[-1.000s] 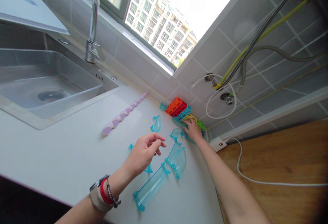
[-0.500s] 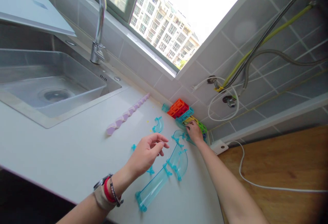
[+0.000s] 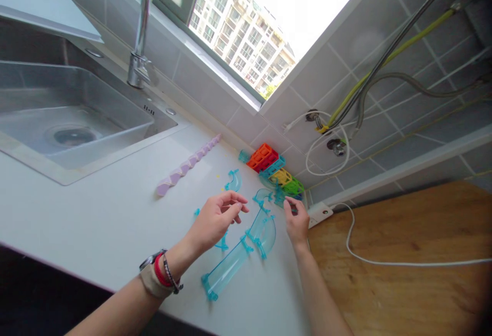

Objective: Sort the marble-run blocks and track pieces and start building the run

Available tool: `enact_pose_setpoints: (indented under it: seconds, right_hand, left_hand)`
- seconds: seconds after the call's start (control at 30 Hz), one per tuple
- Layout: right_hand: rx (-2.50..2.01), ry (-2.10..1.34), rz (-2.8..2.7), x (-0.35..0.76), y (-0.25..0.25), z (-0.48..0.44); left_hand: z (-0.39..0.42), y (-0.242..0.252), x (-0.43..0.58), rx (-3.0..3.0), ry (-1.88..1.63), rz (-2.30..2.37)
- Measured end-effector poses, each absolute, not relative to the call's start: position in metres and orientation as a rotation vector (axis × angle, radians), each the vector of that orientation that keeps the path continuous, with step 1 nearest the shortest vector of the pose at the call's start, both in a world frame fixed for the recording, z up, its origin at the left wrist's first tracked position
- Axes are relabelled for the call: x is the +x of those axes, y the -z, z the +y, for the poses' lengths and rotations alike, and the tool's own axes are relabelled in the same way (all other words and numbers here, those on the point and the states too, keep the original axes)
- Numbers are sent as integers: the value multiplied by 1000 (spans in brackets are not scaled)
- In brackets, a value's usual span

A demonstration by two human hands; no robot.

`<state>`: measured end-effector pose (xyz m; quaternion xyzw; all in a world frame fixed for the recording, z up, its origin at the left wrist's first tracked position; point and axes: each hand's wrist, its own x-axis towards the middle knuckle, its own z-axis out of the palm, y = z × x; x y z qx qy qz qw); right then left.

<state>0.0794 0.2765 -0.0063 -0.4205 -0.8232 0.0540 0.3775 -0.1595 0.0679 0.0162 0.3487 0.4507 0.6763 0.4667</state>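
Note:
My left hand (image 3: 219, 218) hovers over the white counter with loosely bent fingers apart and nothing in them. Beneath and beside it lie see-through blue track pieces: a long straight chute (image 3: 226, 270), a curved piece (image 3: 265, 236) and a small bend (image 3: 233, 179). My right hand (image 3: 296, 219) is near the counter's right end, thumb and fingers drawn together in a pinch. Another clear blue piece (image 3: 280, 197) shows right by its fingertips; whether they grip it is unclear. Just behind stand openwork blocks, red (image 3: 262, 157), yellow (image 3: 282, 177) and green (image 3: 294, 186).
A lilac twisted strip (image 3: 188, 165) lies on the counter (image 3: 115, 223). Left of it is a steel sink (image 3: 161, 124) with a tap (image 3: 138, 69). A white power strip (image 3: 320, 215) with its cable sits at the right edge. Hoses (image 3: 361, 84) hang along the tiled wall.
My right hand has drawn back from the coloured blocks toward me, uncovering the yellow one. My left hand stays nearly in place. The whole view has shifted slightly.

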Motion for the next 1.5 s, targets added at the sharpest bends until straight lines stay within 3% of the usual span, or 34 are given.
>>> enact_pose_setpoints:
  seconds: [0.1, 0.2, 0.67, 0.83, 1.07, 1.23, 1.5]
  right_hand:
    - [-1199, -522, -1905, 89, 21, 226]
    - [-1254, -690, -1799, 88, 37, 196]
    - [-1364, -823, -1817, 97, 56, 195]
    - [-1334, -894, -1564, 105, 51, 199]
    - [-1105, -1428, -1150, 102, 32, 189]
    - [-1044, -1472, -898, 100, 32, 191]
    - [-963, -1620, -757, 96, 33, 193]
  left_hand:
    - [69, -16, -158, 864, -1658, 1120]
    - [70, -14, -157, 861, -1655, 1137]
    - [65, -43, -154, 1054, -1589, 1205]
    - [58, -37, -177, 1494, -1335, 1574]
    - [46, -13, -196, 1965, -833, 1926]
    - [43, 0, -180, 2064, -436, 2151]
    - [46, -19, -190, 2038, -398, 2127]
